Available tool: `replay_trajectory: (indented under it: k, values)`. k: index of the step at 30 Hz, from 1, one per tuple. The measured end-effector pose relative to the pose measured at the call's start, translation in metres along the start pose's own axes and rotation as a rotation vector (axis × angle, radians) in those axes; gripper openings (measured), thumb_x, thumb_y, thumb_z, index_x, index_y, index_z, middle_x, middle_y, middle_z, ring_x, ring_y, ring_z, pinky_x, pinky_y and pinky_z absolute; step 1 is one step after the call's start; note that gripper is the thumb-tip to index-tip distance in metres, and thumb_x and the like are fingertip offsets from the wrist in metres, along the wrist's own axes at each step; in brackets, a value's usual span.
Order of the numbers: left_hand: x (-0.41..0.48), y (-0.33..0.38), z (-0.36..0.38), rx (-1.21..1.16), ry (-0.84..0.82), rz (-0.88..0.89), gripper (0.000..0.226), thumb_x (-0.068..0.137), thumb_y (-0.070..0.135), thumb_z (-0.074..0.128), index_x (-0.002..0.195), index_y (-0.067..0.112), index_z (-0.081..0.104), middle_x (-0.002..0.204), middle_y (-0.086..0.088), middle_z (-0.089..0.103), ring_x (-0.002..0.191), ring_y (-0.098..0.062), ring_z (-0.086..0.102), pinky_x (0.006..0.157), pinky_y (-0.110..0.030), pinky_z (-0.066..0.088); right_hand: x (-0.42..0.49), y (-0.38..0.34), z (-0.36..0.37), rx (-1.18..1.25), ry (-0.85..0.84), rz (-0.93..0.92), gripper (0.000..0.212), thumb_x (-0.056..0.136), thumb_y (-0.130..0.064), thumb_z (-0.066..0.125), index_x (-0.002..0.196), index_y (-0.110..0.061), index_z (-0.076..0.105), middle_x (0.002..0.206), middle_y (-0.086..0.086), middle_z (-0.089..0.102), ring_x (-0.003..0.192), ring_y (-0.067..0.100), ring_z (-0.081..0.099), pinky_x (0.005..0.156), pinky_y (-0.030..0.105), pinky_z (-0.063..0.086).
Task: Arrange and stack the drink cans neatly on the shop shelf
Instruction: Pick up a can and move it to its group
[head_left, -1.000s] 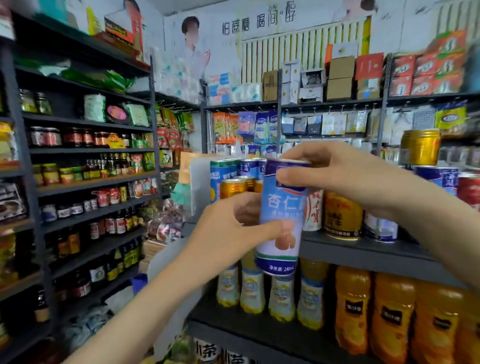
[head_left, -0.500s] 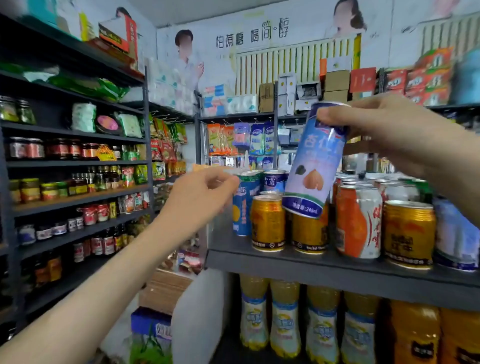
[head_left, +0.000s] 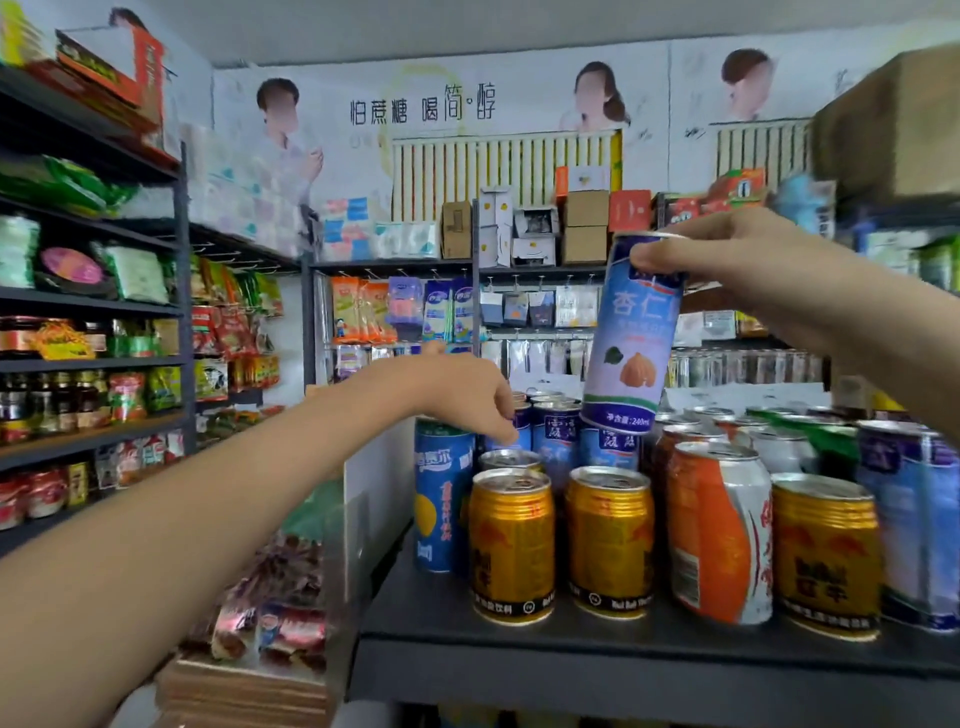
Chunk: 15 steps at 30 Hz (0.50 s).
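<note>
My right hand (head_left: 737, 270) grips the top of a tall blue almond-drink can (head_left: 631, 338), held tilted in the air above the cans on the dark shelf (head_left: 519, 660). My left hand (head_left: 457, 389) reaches over the shelf's left end, fingers pointing down beside a tall blue can (head_left: 441, 499) and above a small can top; it holds nothing. Gold cans (head_left: 511, 545) stand along the shelf's front, with an orange-and-white can (head_left: 719, 535) between them. More blue cans (head_left: 558, 431) stand behind.
Dark shelving (head_left: 93, 364) with jars and snack packets lines the left wall. Cardboard boxes (head_left: 584, 223) sit on the far top shelf. A large brown box (head_left: 893, 124) hangs at upper right. Packets and a carton lie below left of the shelf.
My view rose and came closer to the shelf top. My left hand moved right, over the cans at the shelf's left end. The right hand keeps the blue can raised.
</note>
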<state>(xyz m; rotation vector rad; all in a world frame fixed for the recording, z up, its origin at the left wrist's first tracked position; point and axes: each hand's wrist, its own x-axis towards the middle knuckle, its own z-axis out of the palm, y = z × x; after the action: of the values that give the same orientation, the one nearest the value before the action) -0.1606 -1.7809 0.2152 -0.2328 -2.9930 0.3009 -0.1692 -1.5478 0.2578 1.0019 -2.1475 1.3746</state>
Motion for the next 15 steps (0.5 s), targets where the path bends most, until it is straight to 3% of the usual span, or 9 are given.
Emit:
replay_trajectory:
  k: [4,6,8,9,13,15]
  values:
    - [0.022,0.002,0.006,-0.032,-0.055,-0.022,0.062,0.079,0.067,0.051,0.100,0.010,0.067,0.101,-0.003,0.067,0.100,-0.021,0.060,0.093,-0.041,0.036,0.016,0.008,-0.004,0.038,-0.049,0.018,0.024,0.085,-0.029,0.065,0.096,-0.009,0.070,0.097,0.006,0.071,0.086,0.010,0.064,0.068,0.017,0.049]
    - [0.026,0.009,0.007,0.053,-0.080,-0.059,0.062,0.084,0.067,0.045,0.089,0.009,0.067,0.087,-0.001,0.063,0.094,-0.022,0.056,0.098,-0.048,0.025,0.023,0.012,-0.003,0.047,-0.082,0.030,0.024,0.085,-0.028,0.065,0.097,-0.008,0.069,0.095,0.005,0.071,0.087,0.011,0.064,0.071,0.019,0.049]
    - [0.028,0.019,0.006,0.140,-0.111,-0.101,0.058,0.085,0.068,0.042,0.066,0.014,0.055,0.070,0.004,0.052,0.081,-0.018,0.048,0.103,-0.057,0.011,0.029,0.015,-0.003,0.048,-0.111,0.032,0.023,0.084,-0.028,0.065,0.096,-0.009,0.069,0.092,0.003,0.072,0.086,0.010,0.065,0.072,0.020,0.049]
    - [0.029,0.023,0.006,0.160,-0.131,-0.110,0.058,0.085,0.068,0.042,0.061,0.015,0.049,0.068,0.003,0.049,0.080,-0.018,0.047,0.103,-0.057,0.010,0.031,0.016,-0.002,0.053,-0.125,0.031,0.021,0.083,-0.028,0.066,0.094,-0.010,0.070,0.089,0.001,0.073,0.085,0.009,0.065,0.072,0.019,0.049]
    - [0.036,0.039,0.008,0.190,-0.215,-0.141,0.050,0.083,0.066,0.047,0.067,0.018,0.050,0.089,-0.004,0.062,0.101,-0.023,0.053,0.103,-0.056,0.016,0.036,0.022,-0.002,0.067,-0.171,0.026,0.026,0.076,-0.031,0.067,0.093,-0.013,0.069,0.085,-0.003,0.074,0.079,0.003,0.067,0.065,0.013,0.050]
    - [0.039,0.042,0.007,0.235,-0.242,-0.132,0.047,0.083,0.065,0.050,0.066,0.021,0.049,0.098,-0.004,0.064,0.099,-0.022,0.051,0.105,-0.056,0.014,0.036,0.025,-0.003,0.083,-0.177,0.027,0.034,0.072,-0.033,0.068,0.098,-0.010,0.069,0.088,-0.001,0.074,0.080,0.004,0.067,0.065,0.012,0.051]
